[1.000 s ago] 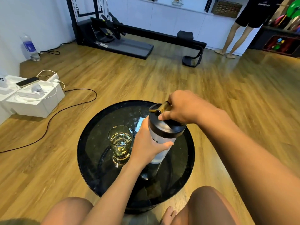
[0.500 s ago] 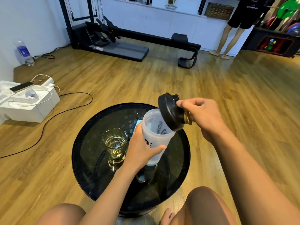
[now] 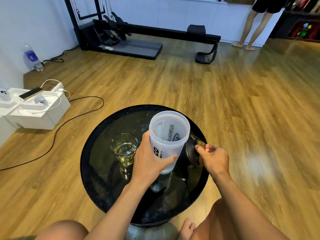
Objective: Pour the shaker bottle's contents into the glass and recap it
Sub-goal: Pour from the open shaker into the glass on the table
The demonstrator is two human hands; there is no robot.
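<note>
I've got the left hand (image 3: 149, 158) wrapped round the frosted translucent plastic shaker bottle (image 3: 168, 135), lid off, upright at frame centre above the round black glass worktop (image 3: 90, 153). Right hand (image 3: 212, 159) pinches the black screw lid w/ gold flip cap (image 3: 192, 153), just right of the bottle, low by the worktop. Clear drinking glass w/ yellowish liquid (image 3: 124, 149) stands just left. Bottle looks light, near empty I think; the wall's probably flexy, so grip mid-body. Glass is fragile.
</note>
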